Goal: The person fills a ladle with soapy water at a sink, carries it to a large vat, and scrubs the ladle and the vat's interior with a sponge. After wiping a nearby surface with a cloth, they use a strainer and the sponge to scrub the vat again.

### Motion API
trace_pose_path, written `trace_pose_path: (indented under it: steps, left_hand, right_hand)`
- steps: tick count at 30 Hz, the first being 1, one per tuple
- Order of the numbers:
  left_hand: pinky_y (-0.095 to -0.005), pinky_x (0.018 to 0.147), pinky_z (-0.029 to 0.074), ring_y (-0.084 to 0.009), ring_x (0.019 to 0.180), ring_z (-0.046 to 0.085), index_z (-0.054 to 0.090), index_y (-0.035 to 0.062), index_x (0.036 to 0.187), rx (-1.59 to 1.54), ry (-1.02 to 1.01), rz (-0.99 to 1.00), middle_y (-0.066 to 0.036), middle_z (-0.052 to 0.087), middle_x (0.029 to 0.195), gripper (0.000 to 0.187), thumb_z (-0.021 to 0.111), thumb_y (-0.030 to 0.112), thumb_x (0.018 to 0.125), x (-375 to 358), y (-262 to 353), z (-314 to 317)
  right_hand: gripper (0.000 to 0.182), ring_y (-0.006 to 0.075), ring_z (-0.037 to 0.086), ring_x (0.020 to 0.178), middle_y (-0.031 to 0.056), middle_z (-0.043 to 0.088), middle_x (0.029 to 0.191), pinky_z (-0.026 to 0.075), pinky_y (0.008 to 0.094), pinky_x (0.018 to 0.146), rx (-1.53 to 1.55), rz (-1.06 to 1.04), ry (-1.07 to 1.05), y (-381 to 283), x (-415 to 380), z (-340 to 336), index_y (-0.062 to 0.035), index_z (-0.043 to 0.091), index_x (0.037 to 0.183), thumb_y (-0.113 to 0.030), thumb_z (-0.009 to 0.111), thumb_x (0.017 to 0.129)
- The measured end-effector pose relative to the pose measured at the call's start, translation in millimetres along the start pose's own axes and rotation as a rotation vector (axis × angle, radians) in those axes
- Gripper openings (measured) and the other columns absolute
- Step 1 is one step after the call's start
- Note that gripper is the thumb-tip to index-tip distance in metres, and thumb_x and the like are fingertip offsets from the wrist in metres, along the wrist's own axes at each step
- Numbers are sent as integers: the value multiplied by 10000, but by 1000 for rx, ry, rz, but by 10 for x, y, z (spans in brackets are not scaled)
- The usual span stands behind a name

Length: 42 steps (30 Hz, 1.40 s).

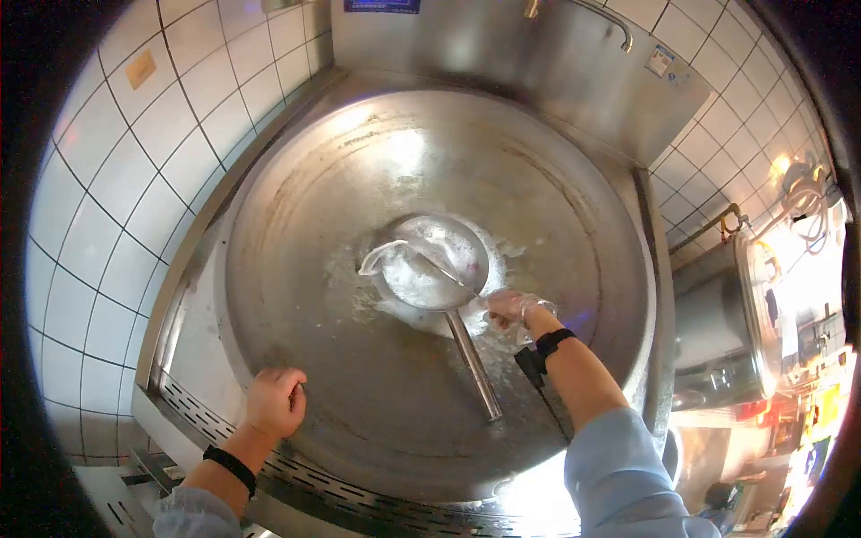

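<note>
A wide, shallow metal wok (296, 224) fills the middle of the view. In its centre lies a round metal pan (484, 255) with a tubular handle (473, 363) pointing toward me, white foamy liquid in and around it. My right hand (511, 309), in a clear plastic glove, is closed around a thin metal-handled utensil (444, 269) that slants across the pan. At its far end a pale curved piece (381, 255) overlaps the pan's left rim; its exact kind is unclear. My bare left hand (276, 402) is curled into a fist over the wok's front-left edge.
A steel splashback (484, 54) with a curved tap (619, 31) rises behind the wok. White tiled walls (117, 215) flank it. A slotted steel strip (314, 484) runs along the front. To the right stands a large metal vessel (713, 314) near hanging hoses (807, 197).
</note>
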<state>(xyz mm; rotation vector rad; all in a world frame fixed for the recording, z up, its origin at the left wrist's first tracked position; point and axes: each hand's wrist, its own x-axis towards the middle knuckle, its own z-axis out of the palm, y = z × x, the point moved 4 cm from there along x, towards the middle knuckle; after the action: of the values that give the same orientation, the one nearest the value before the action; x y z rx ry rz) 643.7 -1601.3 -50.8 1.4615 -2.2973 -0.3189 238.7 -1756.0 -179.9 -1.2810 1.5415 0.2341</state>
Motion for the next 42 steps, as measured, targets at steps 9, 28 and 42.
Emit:
trace_pose_path:
  steps: [9,28,42]
  left_hand:
    - [-405,608,404,-308,624,521,524,65,787,5,31,20,-97,554,661,122,523,30,670,-11,1,1]
    - [-392,589,394,-290,611,517,531,74,774,39,32,33,-84,543,627,98,522,36,685,8,17,-2]
    - [-400,592,393,-300,610,520,521,77,792,-11,4,-12,-85,549,649,118,525,31,683,-15,9,-9]
  right_hand:
    - [393,279,555,1025,136,572,1107,462,395,850,-590,99,499,-221,-140,-38,-82,601,1042,-381,534,797]
    - [327,310,553,1019,127,586,1087,451,415,854,-482,201,504,-73,-119,-55,-95,614,1024,-301,565,776]
    - [542,245,595,695,121,611,795,477,391,613,-109,57,228,-6,-229,-80,-72,616,875,-584,460,788]
